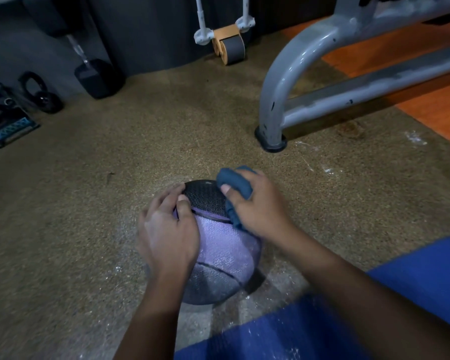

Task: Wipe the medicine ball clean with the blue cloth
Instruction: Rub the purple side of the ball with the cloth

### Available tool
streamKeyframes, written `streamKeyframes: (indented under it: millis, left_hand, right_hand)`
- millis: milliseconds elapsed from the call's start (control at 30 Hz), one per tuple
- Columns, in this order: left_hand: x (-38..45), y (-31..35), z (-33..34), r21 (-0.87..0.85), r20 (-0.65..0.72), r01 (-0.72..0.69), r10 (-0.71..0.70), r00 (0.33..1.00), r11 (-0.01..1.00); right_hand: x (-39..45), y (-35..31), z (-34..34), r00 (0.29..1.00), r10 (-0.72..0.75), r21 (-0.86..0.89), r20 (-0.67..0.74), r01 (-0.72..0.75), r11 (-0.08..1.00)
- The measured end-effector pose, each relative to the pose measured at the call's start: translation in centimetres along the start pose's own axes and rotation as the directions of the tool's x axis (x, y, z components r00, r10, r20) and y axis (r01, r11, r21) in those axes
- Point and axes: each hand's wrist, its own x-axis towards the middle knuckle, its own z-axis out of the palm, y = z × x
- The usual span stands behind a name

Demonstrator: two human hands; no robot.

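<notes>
- The ball (pixel 218 245) sits on the speckled brown floor (pixel 115 203) right in front of the person, purple panels facing up and a black textured panel on the far side; a pale, dusty patch rings the floor around it.
- The cloth (pixel 235 187) is bunched up in the right hand (pixel 255 206), fingers and thumb curled round it, pressed against the ball's upper right side where black meets purple. A tail of the cloth hangs down along the ball under the palm.
- The left hand (pixel 166 229) lies on the ball's left side, fingers spread and bent over the curve, thumb across the top near the seam; it holds the ball steady rather than closing round anything.
- Blue-clad legs (pixel 413 294) show at the lower right, flecked with white dust.
- Further off to the right stands a grey metal frame (pixel 296 74), its foot on the floor, with an orange floor strip (pixel 426 105) behind it.
- At the back, an ab wheel (pixel 230 46) leans by the dark wall (pixel 146 29).
- Far left: a dumbbell (pixel 94 76), a black kettlebell (pixel 40 93) and a dark bundle of gear too murky to make out.
</notes>
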Motion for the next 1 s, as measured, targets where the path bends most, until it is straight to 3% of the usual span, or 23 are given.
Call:
streamKeyframes:
  millis: [67, 167, 300, 367, 467, 533, 600, 700, 800, 900, 1000]
  left_hand:
    - [0.0, 0.3, 0.4, 0.023, 0.006, 0.015, -0.015, 1.000, 1.000]
    - [-0.3, 0.8, 0.4, 0.112, 0.027, -0.004, 0.001, 1.000, 0.994]
    - [0.8, 1.6, 0.2, 0.235, 0.192, -0.214, 0.171, 0.966, 0.948]
    - [1.3, 1.2, 0.5, 0.203, 0.281, -0.286, 0.224, 0.933, 0.936]
    - [1.9, 0.5, 1.0, 0.155, 0.243, -0.233, 0.192, 0.951, 0.960]
    - [1.9, 0.6, 0.9, 0.149, 0.223, -0.217, 0.181, 0.958, 0.965]
    - [1.8, 0.7, 1.0, 0.176, 0.226, -0.206, 0.165, 0.960, 0.963]
    - [1.5, 0.4, 0.9, 0.158, 0.224, -0.209, 0.171, 0.960, 0.965]
    - [1.5, 0.3, 0.9, 0.137, 0.219, -0.223, 0.190, 0.957, 0.965]
    - [1.5, 1.0, 1.2, 0.198, 0.238, -0.206, 0.157, 0.958, 0.958]
    - [1.6, 1.4, 1.5, 0.215, 0.239, -0.185, 0.132, 0.962, 0.959]
  right_hand:
    - [1.4, 1.6, 0.4, 0.992, 0.124, 0.133, 0.033, -0.128, 0.983]
    - [1.3, 2.4, 0.7, 0.991, 0.132, 0.142, 0.030, -0.135, 0.981]
    - [1.4, 2.6, 0.3, 0.996, 0.090, 0.131, 0.028, -0.093, 0.987]
    - [1.4, 2.6, 0.5, 0.994, 0.099, 0.161, 0.040, -0.104, 0.981]
    - [1.7, 1.7, 0.9, 0.988, 0.149, 0.159, 0.052, -0.155, 0.975]
    - [0.6, 0.4, 0.7, 0.994, 0.106, 0.025, 0.024, -0.107, 0.994]
    - [-1.7, -1.0, 0.6, 0.999, -0.024, -0.150, 0.049, 0.031, 0.988]
    - [-4.2, -1.5, 0.0, 0.985, -0.153, -0.116, 0.075, 0.161, 0.980]
    - [-3.9, 0.9, -0.4, 0.997, -0.076, -0.063, -0.001, 0.076, 0.995]
    - [-2.4, 2.5, -0.6, 0.987, 0.158, 0.068, -0.035, -0.155, 0.986]
    - [-2.3, 2.0, -0.7, 0.990, 0.139, 0.001, 0.002, -0.139, 0.990]
